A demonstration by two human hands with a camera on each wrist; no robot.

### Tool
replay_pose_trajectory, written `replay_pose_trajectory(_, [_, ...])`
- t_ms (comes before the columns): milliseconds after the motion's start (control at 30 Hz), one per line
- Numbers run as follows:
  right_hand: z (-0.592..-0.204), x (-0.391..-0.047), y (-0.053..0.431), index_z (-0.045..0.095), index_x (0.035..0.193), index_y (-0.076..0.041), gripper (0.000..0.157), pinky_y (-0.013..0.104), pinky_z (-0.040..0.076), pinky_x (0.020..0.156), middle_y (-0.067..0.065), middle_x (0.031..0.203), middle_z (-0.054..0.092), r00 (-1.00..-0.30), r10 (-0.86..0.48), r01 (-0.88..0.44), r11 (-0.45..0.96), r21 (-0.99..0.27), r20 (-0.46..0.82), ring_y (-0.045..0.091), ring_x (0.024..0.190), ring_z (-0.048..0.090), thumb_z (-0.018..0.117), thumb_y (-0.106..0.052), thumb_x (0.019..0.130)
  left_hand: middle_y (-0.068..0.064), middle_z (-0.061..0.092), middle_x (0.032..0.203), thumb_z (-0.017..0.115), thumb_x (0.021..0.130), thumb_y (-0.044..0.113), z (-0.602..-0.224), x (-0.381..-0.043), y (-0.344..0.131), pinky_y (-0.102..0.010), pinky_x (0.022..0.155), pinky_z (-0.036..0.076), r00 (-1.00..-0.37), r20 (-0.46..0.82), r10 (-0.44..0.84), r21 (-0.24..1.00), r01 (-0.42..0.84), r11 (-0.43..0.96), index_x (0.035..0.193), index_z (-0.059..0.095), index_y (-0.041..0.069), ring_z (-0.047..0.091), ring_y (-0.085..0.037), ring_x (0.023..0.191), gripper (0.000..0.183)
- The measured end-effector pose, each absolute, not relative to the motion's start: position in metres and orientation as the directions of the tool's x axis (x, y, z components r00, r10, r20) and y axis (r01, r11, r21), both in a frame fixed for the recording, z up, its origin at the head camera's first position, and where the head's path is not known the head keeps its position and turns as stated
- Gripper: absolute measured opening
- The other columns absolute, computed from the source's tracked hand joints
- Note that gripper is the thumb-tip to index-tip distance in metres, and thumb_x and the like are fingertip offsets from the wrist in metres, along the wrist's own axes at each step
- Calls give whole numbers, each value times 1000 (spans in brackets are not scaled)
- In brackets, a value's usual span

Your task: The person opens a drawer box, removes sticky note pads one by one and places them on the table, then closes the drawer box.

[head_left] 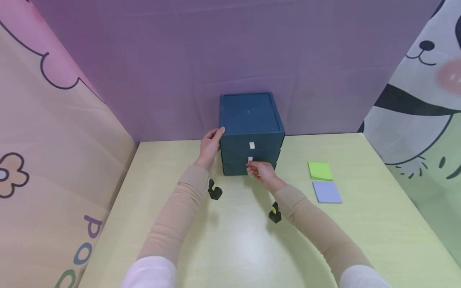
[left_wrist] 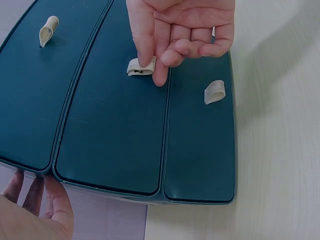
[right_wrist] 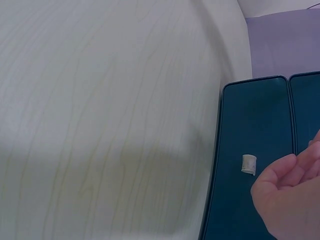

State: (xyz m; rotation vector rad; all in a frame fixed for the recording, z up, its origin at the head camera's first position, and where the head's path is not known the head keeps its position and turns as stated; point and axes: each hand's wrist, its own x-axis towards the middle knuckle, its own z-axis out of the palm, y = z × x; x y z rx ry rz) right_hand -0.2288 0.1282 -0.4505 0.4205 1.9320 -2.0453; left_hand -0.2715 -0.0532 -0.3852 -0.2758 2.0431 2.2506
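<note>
While the teal three-drawer cabinet (head_left: 248,112) stands at the far side of the table (head_left: 173,168), its drawer fronts (left_wrist: 115,135) run left to right, facing the hands: the right hand (head_left: 262,172), nearer the pulls, pinches the middle loop pull (left_wrist: 134,66) and the left hand (head_left: 209,149) touches the cabinet's left side. The left wrist view bares the bottom loop pull (left_wrist: 215,92), largely covered in the head view, which alone shows green sticky notes (head_left: 320,171) just beside lavender ones (head_left: 327,192).

In the head view, the fingers (head_left: 255,164) of the right hand (head_left: 265,172) largely hide the lowest loop pull (left_wrist: 215,92). We find the left hand (left_wrist: 35,215) cropped at the left wrist view's corner and the drawer cabinet (right_wrist: 252,120) (rear unseen) cut off in the right wrist view.
</note>
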Motion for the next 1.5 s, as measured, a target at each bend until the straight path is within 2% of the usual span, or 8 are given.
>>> replay_pose_trajectory(567, [-447,-222,134,51,128,10,41,17,42,63,-10,65,61,-909,-110,413,-88,-907,-403,3,65,53,47,-20,100,-7,48,140,61,91,41,-384,-270,-53,-40,100,43,-979,-193,-65,977,-186,-104,137,50,11,47,-21,123,56])
replay_pose_trajectory(933, [-449,-217,137,48,131,9,44,19,42,69,-9,73,61,-904,-138,418,-97,-903,-404,5,70,52,45,-23,101,-5,46,142,60,91,43,-384,-270,-54,-40,101,43,-978,-199,-60,977,-193,-86,139,48,13,45,-20,127,58])
replay_pose_trajectory(1233, [-459,-215,142,52,121,11,37,20,42,69,-8,73,60,-899,-179,426,-134,-895,-401,5,69,52,42,-18,101,-5,45,143,59,91,43,-384,-270,-53,-40,102,42,-980,-194,-49,978,-190,-85,140,47,13,44,-20,128,58])
replay_pose_trajectory(1367, [-466,-211,146,57,118,4,33,21,42,70,-9,77,61,-891,-188,439,-128,-889,-413,4,70,52,41,-20,101,-5,45,143,60,91,43,-384,-271,-53,-40,101,42,-979,-195,-54,978,-190,-91,140,47,13,44,-20,128,59])
replay_pose_trajectory(1500, [-486,-213,152,64,101,-6,23,21,43,68,-8,78,62,-891,-170,445,-144,-884,-421,4,68,53,49,-23,98,-4,46,143,60,91,43,-385,-271,-53,-40,101,42,-978,-200,-59,976,-194,-93,139,47,13,44,-19,127,58])
